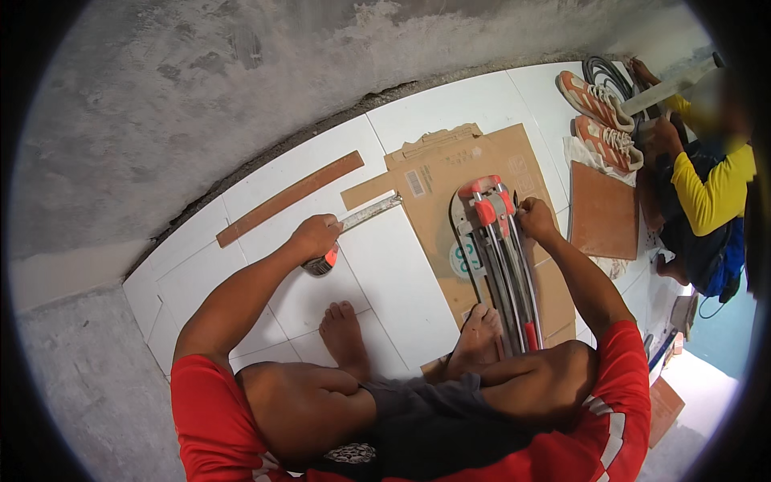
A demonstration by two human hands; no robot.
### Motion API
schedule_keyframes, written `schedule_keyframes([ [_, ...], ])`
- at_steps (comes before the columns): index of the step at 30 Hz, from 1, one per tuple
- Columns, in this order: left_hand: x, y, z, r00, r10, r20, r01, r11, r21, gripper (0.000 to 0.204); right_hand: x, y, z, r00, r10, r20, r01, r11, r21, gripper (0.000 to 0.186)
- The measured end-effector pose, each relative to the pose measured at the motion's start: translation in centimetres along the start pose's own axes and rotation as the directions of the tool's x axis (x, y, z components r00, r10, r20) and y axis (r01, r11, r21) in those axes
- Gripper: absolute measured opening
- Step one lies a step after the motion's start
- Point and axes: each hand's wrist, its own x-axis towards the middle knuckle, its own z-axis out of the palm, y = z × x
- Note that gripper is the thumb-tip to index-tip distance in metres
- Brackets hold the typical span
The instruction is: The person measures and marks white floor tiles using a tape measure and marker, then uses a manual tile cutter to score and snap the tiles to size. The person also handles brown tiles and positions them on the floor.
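A flattened brown cardboard box [450,189] lies opened out on the white tiled floor, in the middle of the view, its flaps spread toward the wall. On its upper left part sits a small white rectangular label with black bars [415,183]. Lower down, near its left edge, is a round white and green printed mark [462,261], partly covered by the tool that rests on the cardboard. A faint square printed mark [520,175] shows near the right edge.

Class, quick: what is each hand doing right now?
Left hand: closed on a tape measure, blade pulled out.
Right hand: on the tile cutter rails; grip cannot be told.
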Motion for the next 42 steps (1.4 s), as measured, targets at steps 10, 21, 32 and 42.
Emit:
schedule_keyframes([
  [10,0.0,-0.4,-0.3,0.999,-0.039,-0.025,0.042,0.990,0.138,0.037,0.1,-1.8,-1.2,1.000,-0.008,-0.003,0.007,0.999,-0.051,0.018],
  [21,-0.6,-0.2,-0.7,0.998,-0.063,-0.011,0.064,0.973,0.221,0.041,1.2,-6.5,-8.4,0.984,0.178,0.004,-0.129,0.700,0.702,0.025],
  [32,-0.2,-0.1,-0.5,0.999,0.008,-0.034,0.004,0.938,0.346,0.041,-0.3,-25.0,-10.6,0.930,-0.209,0.303,-0.047,0.749,0.661,0.028],
  [42,0.7,-0.2,-0.8,0.998,-0.065,0.018,0.060,0.976,0.208,0.040,2.7,-25.7,4.0,0.841,-0.322,0.435,-0.250,0.482,0.840,0.027],
])
